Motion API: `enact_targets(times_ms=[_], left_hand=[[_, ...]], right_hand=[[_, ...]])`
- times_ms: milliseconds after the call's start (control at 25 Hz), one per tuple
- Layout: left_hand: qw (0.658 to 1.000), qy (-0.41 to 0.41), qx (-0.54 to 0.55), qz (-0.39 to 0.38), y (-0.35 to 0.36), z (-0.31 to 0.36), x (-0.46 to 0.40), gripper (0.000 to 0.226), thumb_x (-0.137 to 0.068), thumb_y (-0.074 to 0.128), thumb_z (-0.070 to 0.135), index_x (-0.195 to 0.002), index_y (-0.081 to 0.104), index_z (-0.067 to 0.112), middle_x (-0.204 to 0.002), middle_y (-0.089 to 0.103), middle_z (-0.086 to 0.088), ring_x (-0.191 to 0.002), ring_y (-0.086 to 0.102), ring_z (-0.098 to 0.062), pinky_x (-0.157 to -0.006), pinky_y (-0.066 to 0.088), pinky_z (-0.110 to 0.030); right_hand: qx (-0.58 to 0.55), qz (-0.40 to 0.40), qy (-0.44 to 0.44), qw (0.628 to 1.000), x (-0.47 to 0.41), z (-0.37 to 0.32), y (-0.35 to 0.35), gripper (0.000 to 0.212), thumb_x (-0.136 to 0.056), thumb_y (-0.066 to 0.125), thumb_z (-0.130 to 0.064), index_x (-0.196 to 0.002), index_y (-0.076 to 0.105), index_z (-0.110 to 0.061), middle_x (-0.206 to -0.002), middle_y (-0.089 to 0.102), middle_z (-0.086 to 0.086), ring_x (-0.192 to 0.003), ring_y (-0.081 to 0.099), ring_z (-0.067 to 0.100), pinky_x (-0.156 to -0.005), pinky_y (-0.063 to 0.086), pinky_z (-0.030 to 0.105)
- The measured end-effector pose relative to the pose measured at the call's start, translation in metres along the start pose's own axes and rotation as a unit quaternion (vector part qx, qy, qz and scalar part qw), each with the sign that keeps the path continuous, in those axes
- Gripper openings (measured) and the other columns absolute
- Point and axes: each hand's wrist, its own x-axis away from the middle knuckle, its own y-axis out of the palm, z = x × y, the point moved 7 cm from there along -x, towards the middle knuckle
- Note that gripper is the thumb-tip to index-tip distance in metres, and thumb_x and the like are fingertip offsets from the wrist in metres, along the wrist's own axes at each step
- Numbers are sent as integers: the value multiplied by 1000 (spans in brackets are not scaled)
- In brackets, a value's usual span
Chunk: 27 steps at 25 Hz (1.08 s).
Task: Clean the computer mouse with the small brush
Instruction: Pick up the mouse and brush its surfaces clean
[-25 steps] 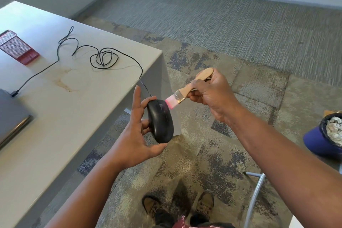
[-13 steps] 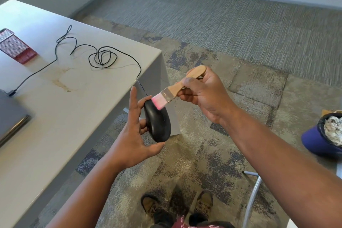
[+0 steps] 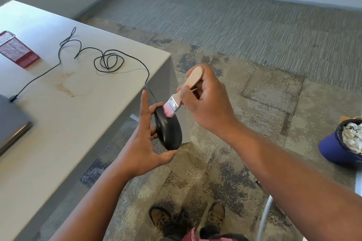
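Observation:
A black wired computer mouse [image 3: 168, 130] is held upright in the air just off the table's corner. My left hand [image 3: 146, 139] grips it from the left, thumb under its lower end, index finger stretched up. Its black cable [image 3: 109, 61] runs back in loops over the table. My right hand [image 3: 207, 101] holds a small brush [image 3: 181, 94] by its wooden handle. The pink bristles touch the upper end of the mouse.
The white table [image 3: 64, 115] fills the left side, with a red mesh holder [image 3: 17, 50] and a closed grey laptop [image 3: 11, 125] on it. A blue bin [image 3: 340, 143] with crumpled paper stands on the carpet at right. A chair leg [image 3: 264, 219] and my shoes are below.
The brush has swept left and down from beside the mouse until its bristles rest on the mouse's upper end. My left hand has kept the mouse nearly still.

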Motion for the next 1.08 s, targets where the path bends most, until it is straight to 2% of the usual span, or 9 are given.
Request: enact_targets(times_ms=[120,360,480,560,640,800,920,1080], left_hand=[[1000,-3,-8,8,-1,2,0,158,-76,92,-4,-154,-28,65,-164,33,22,-106,78,-14,-106,56,-35],[999,-24,-39,11,-1,5,-2,159,-75,93,2,-153,-31,65,-166,35,12,-103,76,-16,-106,59,-41],[998,-34,-50,4,-1,4,-3,158,-76,94,7,-152,-32,65,-163,37,12,-108,76,-16,-106,59,-42],[997,-44,-56,1,-1,4,-2,158,-76,94,8,-151,-33,66,-160,39,10,-105,76,-20,-103,61,-46],[996,-53,-65,0,-1,5,-2,159,-75,94,9,-151,-33,66,-159,40,7,-101,76,-23,-100,62,-49],[996,-54,-70,-6,-1,7,-2,159,-76,94,9,-151,-34,66,-161,37,10,-103,76,-21,-99,62,-50],[995,-62,-82,-7,-2,8,-1,160,-75,94,9,-150,-35,66,-152,44,7,-97,75,-26,-94,63,-52],[994,-60,-90,-15,-1,9,-1,160,-76,94,11,-149,-37,65,-154,37,20,-102,73,-16,-96,62,-41]], right_hand=[[65,2,-56,996,2,-11,1,19,-96,64,-13,-110,52,-9,-71,66,4,-56,62,14,-51,52,32],[172,3,-156,973,7,-31,7,18,-96,62,-14,-107,52,-3,-62,59,5,-48,58,25,-45,49,42],[151,-35,-152,976,7,-32,14,19,-96,60,-16,-108,51,-5,-63,61,6,-48,58,24,-47,50,42],[187,-51,-139,971,4,-26,16,18,-96,58,-18,-109,50,-8,-63,60,5,-48,58,25,-48,51,44],[206,-47,-129,969,1,-22,13,16,-96,56,-18,-108,48,-10,-62,60,5,-48,58,26,-48,51,44],[140,-59,-101,983,2,-24,13,17,-96,61,-18,-108,50,-12,-64,61,6,-50,58,24,-47,49,42],[179,-60,-99,977,0,-23,13,17,-96,60,-17,-107,50,-10,-61,57,3,-46,54,20,-46,47,41],[160,-55,-111,979,1,-26,13,16,-97,60,-17,-106,50,-9,-60,57,4,-46,54,23,-45,46,39]])
